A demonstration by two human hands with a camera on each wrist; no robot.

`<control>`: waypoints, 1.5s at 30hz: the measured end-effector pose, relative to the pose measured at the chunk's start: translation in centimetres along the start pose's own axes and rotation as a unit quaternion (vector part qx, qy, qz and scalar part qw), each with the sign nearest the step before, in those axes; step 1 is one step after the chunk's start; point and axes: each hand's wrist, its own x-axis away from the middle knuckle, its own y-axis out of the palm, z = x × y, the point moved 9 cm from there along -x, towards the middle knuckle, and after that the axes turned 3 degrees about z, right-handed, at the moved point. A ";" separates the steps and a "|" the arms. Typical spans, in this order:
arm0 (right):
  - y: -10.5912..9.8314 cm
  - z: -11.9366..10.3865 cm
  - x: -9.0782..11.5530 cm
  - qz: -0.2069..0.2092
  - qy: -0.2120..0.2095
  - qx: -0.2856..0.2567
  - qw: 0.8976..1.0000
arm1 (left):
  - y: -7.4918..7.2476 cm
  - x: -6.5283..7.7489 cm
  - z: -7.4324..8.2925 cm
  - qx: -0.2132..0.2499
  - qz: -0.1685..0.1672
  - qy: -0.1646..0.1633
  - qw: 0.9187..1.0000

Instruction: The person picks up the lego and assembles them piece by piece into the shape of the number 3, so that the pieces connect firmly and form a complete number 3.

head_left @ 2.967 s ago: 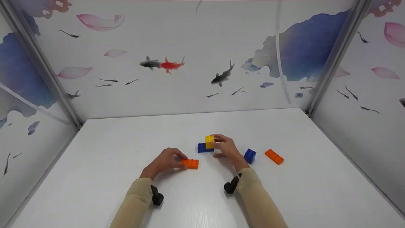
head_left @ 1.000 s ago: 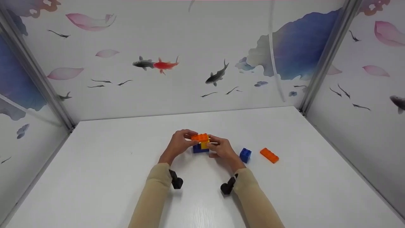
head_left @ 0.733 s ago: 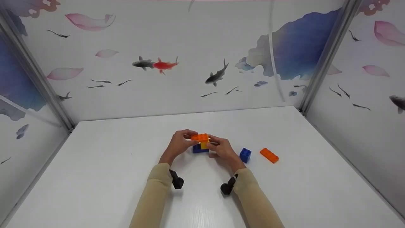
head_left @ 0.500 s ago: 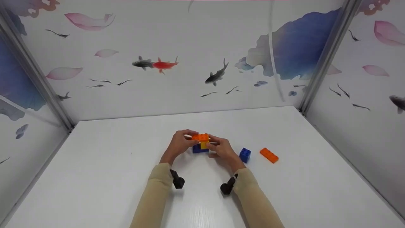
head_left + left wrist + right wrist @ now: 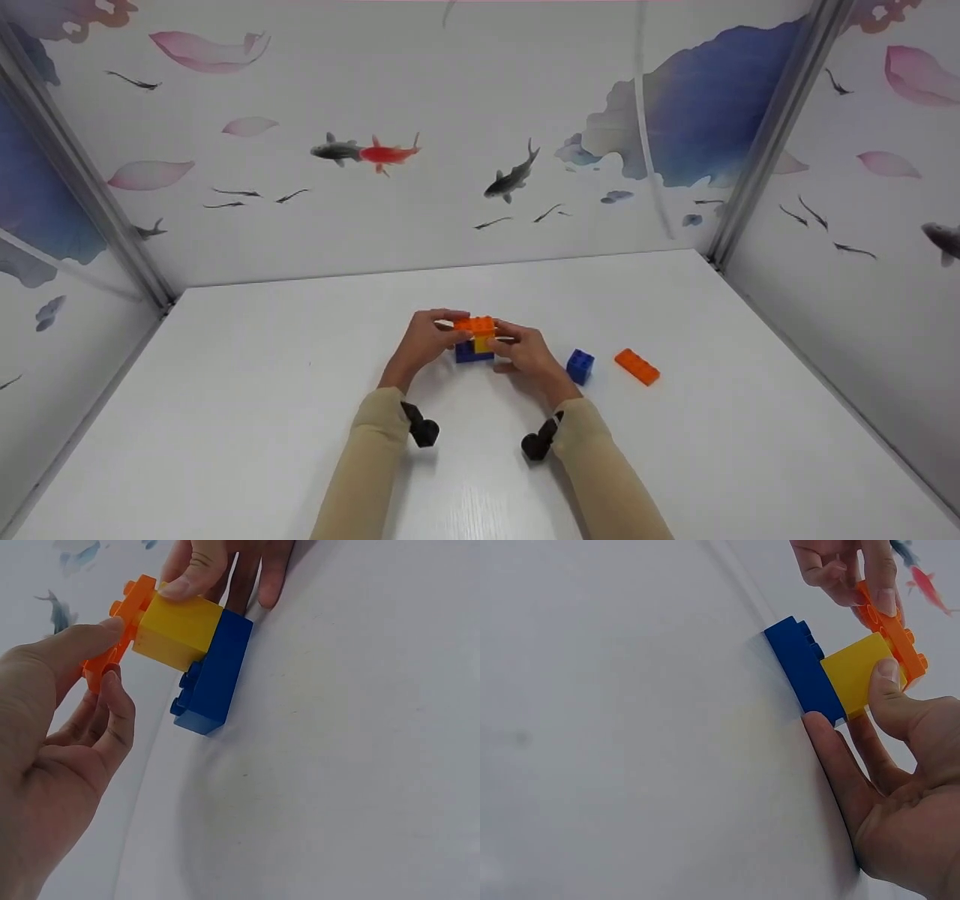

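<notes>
Both sleeves cut off at the bottom, top orange brick partly behind left fingers

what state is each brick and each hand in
Left hand, pinching the upper orange brick.
Right hand, gripping the yellow brick.
Upper orange brick, atop yellow brick, overhanging; full seating unclear.
Yellow brick, on one end of the long blue brick.
Long blue brick, resting on the table.
Small blue brick, loose, studs up.
Other orange brick, loose, studs up.
</notes>
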 end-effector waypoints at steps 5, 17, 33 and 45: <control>0.1 0.0 0.0 0.001 -0.003 -0.007 1.000 | 0.1 0.2 -0.3 0.012 0.006 0.011 1.000; -0.1 -0.1 0.0 0.004 0.005 -0.003 1.000 | 0.0 0.0 -0.4 -0.001 0.017 -0.016 1.000; -0.1 0.2 -0.3 0.016 0.020 -0.005 1.000 | -0.1 -0.9 0.0 -0.025 0.021 -0.052 0.998; 0.0 0.3 -0.3 0.014 0.019 -0.005 1.000 | -0.1 -0.3 -0.2 -0.008 0.036 -0.043 0.998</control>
